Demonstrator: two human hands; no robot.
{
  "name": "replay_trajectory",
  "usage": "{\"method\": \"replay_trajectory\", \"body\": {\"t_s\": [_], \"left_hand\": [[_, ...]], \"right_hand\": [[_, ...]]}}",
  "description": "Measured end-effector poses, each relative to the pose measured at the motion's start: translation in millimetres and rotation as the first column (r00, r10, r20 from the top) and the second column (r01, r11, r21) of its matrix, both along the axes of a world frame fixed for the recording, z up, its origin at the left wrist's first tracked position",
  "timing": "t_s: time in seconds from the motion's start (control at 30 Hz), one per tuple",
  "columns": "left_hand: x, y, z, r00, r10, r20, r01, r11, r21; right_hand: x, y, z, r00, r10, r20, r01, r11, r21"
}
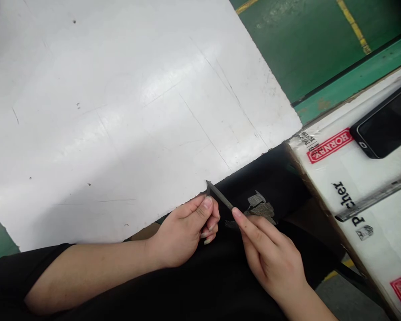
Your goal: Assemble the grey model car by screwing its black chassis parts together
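My left hand (183, 229) is closed in a pinch at the near edge of the white tabletop (120, 111). A small dark grey piece (208, 191) stands up between its thumb and forefinger, mostly hidden by them. My right hand (274, 256) is wrapped round a slim dark grey file (222, 196), forefinger stretched along it. The file slants up and left, and its far end meets the top of the small piece; whether they press together I cannot tell. The file's rear part is hidden in my palm.
Torn grey scraps (262, 209) lie on the dark cloth over my lap. To the right, a white printed surface (321, 178) carries a black phone (386, 122) and a long metal strip (374, 198). Green flooring (307, 40) with yellow lines shows beyond the tabletop.
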State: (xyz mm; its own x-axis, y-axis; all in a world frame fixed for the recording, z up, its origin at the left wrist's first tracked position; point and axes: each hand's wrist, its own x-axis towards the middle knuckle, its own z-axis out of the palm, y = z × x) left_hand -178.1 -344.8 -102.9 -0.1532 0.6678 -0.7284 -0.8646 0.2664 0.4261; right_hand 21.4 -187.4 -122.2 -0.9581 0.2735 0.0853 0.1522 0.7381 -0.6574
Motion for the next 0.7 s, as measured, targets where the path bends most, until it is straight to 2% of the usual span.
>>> {"method": "replay_trajectory", "body": {"t_s": [0.1, 0.2, 0.7], "left_hand": [[0.3, 0.7, 0.6, 1.0, 0.007, -0.001, -0.007, 1.0, 0.001], [0.6, 2.4, 2.0, 1.0, 0.012, -0.004, -0.012, 1.0, 0.002], [3.0, 1.8, 0.8, 0.999, 0.041, 0.031, -0.041, 0.999, 0.001]], "right_hand": [[-0.7, -3.1, 4.5, 1.0, 0.018, 0.012, -0.019, 0.994, 0.106], [-1.9, -4.8, 7.3, 1.0, 0.028, -0.009, -0.027, 0.99, 0.136], [-9.5, -2.2, 3.3, 0.996, 0.062, -0.065, -0.055, 0.993, 0.103]]}}
